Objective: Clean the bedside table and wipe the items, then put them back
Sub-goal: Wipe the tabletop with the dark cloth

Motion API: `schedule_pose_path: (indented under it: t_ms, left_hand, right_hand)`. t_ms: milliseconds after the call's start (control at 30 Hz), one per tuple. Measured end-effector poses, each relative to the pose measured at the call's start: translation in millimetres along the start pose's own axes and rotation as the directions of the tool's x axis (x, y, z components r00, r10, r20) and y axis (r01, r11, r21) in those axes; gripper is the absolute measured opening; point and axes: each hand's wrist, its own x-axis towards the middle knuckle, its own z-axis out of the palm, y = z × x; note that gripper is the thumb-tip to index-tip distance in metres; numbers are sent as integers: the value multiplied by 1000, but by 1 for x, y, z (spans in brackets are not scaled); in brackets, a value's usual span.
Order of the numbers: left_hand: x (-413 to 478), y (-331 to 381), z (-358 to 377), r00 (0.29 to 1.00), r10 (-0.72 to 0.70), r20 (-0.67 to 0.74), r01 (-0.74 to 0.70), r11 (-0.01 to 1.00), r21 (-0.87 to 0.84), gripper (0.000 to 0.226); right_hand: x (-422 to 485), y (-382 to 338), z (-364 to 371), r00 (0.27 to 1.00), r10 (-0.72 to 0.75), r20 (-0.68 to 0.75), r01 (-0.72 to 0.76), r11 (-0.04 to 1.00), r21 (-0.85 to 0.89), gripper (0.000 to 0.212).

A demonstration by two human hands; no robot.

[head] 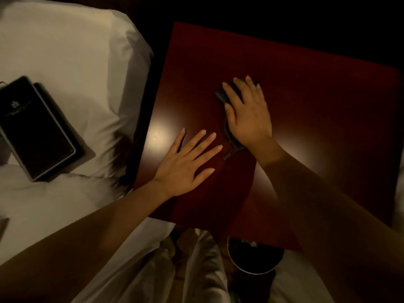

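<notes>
The bedside tabletop [317,101] is bare except for a dark cloth [220,95] near its middle. The right hand [248,112] presses on the cloth, its grip spread flat and pinching nothing. The left hand [188,162] lies spread on the wood beside it. The wipe probably works best in overlapping passes out to the far corners, under even palm pressure. The dark folders [37,127] wait on the bed [72,51].

bedside table [306,88]: dark red-brown, plain, pale glare patches
cloth [220,96]: dark grey, plain
pillow [76,51]: white, plain
folder [35,127]: black, faint pale emblem, grey edge, left of frame
bin [235,262]: black inside, pale rim, bottom centre
</notes>
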Motion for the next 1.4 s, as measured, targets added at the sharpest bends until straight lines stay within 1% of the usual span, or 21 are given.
schedule_pose_path:
  t_ms: [133,267,400,533,633,733,833,1033,1133,1300,1400]
  left_hand:
    - [-1,1,1,1000,-6,1,6,1000,-9,57]
    - [-16,-1,3,994,-109,9,109,994,5,62]
    - [-37,-5,5,988,-151,-23,151,988,9,62]
    - [-44,-5,4,981,-192,-10,192,981,-1,64]
    - [-51,-6,4,976,-216,-2,216,976,-9,64]
    - [-57,-8,2,975,-224,-1,224,975,-10,64]
    - [-59,-9,1,975,-224,0,224,974,-17,62]
    - [-61,-11,2,974,-224,9,224,974,-34,61]
    - [-60,-11,3,976,-218,5,218,975,-40,61]
    - [-61,-12,7,975,-220,-11,219,975,-46,62]
    - [-61,-12,6,976,-217,-14,216,975,-56,62]
  right_hand:
    - [-16,-8,4,999,32,-26,-32,999,9,47]
    - [-30,-17,10,996,54,-69,-53,998,16,46]
    - [-46,-27,17,991,88,-106,-86,996,19,46]
    - [-69,-46,23,985,138,-101,-138,990,6,46]
    - [-90,-64,28,983,173,-67,-173,985,-4,47]
    - [-113,-82,34,976,214,-40,-215,976,-26,48]
    - [-135,-96,39,968,245,-53,-247,968,-34,47]
    - [-178,-121,54,940,341,-11,-340,936,-92,52]
    - [-180,-122,56,929,371,-12,-370,924,-97,53]
    - [-170,-120,51,935,355,-23,-355,930,-91,51]
    - [-158,-109,44,913,404,-61,-407,912,-47,49]
